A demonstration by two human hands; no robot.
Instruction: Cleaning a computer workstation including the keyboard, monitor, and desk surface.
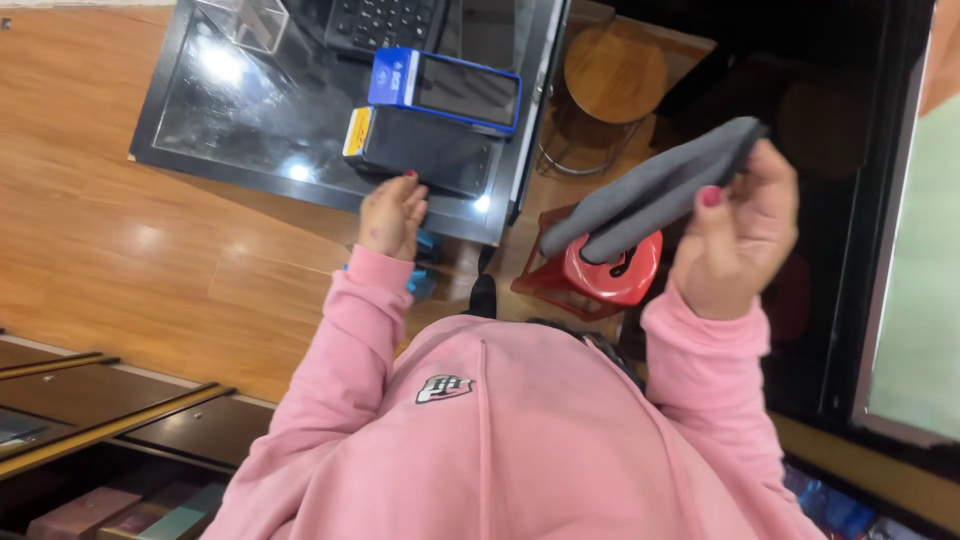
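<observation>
Now | right hand (738, 240) pinches one grey cloth (650, 190) | left hand (392, 212) loosely curled, touching one of two card terminals (425, 148)

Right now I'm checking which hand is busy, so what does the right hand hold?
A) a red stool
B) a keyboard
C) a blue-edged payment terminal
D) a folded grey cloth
D: the right hand pinches a folded grey cloth raised above the red stool, while the left hand touches the dark device on the glass.

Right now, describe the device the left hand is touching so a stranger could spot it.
Find the dark glass tray on the wooden counter. Two card terminals lie there; the left hand touches the nearer terminal, which is black with a yellow end, unlike the blue-edged terminal behind it.
</observation>
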